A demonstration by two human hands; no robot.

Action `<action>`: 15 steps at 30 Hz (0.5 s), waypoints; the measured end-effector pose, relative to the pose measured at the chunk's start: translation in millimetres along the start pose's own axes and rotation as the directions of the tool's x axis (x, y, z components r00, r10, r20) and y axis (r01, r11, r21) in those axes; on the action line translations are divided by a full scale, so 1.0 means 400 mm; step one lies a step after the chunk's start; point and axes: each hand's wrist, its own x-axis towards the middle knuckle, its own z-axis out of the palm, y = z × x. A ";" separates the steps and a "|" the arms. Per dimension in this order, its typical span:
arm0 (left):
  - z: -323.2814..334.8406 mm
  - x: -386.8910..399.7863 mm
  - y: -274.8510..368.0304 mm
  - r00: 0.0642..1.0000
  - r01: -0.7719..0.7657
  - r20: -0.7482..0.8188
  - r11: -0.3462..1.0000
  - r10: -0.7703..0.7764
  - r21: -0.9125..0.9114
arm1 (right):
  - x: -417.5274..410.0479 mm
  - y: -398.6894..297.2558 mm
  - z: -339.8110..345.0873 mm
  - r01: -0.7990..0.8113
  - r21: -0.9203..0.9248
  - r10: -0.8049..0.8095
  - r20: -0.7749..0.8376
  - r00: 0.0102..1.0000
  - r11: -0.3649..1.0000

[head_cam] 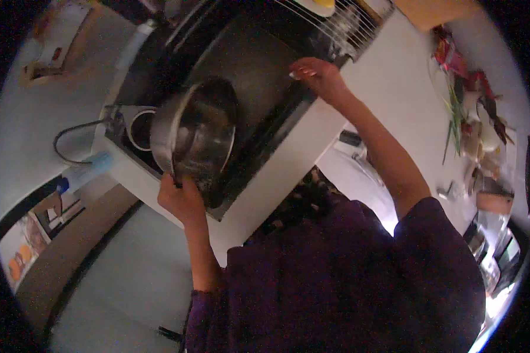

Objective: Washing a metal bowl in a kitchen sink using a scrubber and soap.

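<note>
My left hand (182,197) is closed on the near rim of a round metal bowl (163,132), which is tilted on its side over the left part of a dark sink (256,66). Some blurred, shiny matter shows inside the bowl; I cannot tell what it is. My right hand (316,79) is raised over the right edge of the sink, its fingers curled and blurred. Whether it holds something small cannot be told. It is apart from the bowl, near a wire rack (357,26) at the sink's far right.
Left of the sink are a faucet (110,121) and a bluish clear bottle (88,170). Green stalks (455,119), garlic-like bulbs (488,137) and red packaging (450,57) lie on the white counter (393,79) at right. A yellow item (323,2) sits on the rack.
</note>
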 end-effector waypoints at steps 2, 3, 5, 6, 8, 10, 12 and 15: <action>-0.015 0.010 0.026 0.996 0.092 0.016 0.992 -0.091 -0.082 | -0.089 -0.020 -0.085 -0.035 -0.051 0.032 -0.059 0.998 0.998; -0.010 0.014 0.037 0.981 0.191 0.017 0.967 -0.191 -0.168 | -0.141 -0.023 -0.127 -0.047 -0.108 0.035 -0.112 0.993 0.993; -0.001 0.022 0.012 0.966 0.260 0.057 0.942 -0.253 -0.213 | -0.257 -0.042 -0.184 -0.179 -0.204 0.154 -0.133 0.979 0.962; 0.016 0.024 -0.005 0.942 0.336 0.098 0.907 -0.321 -0.256 | -0.319 -0.046 -0.211 -0.215 -0.293 0.182 -0.138 0.974 0.932; 0.034 0.031 -0.023 0.901 0.434 0.162 0.823 -0.403 -0.366 | -0.443 -0.040 -0.236 -0.316 -0.391 0.275 -0.157 0.948 0.864; 0.052 0.030 -0.035 0.853 0.518 0.216 0.713 -0.476 -0.472 | -0.531 -0.033 -0.241 -0.464 -0.437 0.438 -0.167 0.883 0.770; 0.081 0.032 -0.034 0.719 0.647 0.398 0.340 -0.570 -0.683 | -0.615 0.008 -0.242 -0.468 -0.456 0.420 -0.208 0.883 0.757; 0.081 0.034 -0.023 0.695 0.671 0.467 0.262 -0.547 -0.693 | -0.650 0.019 -0.202 -0.336 -0.525 0.245 -0.237 0.940 0.782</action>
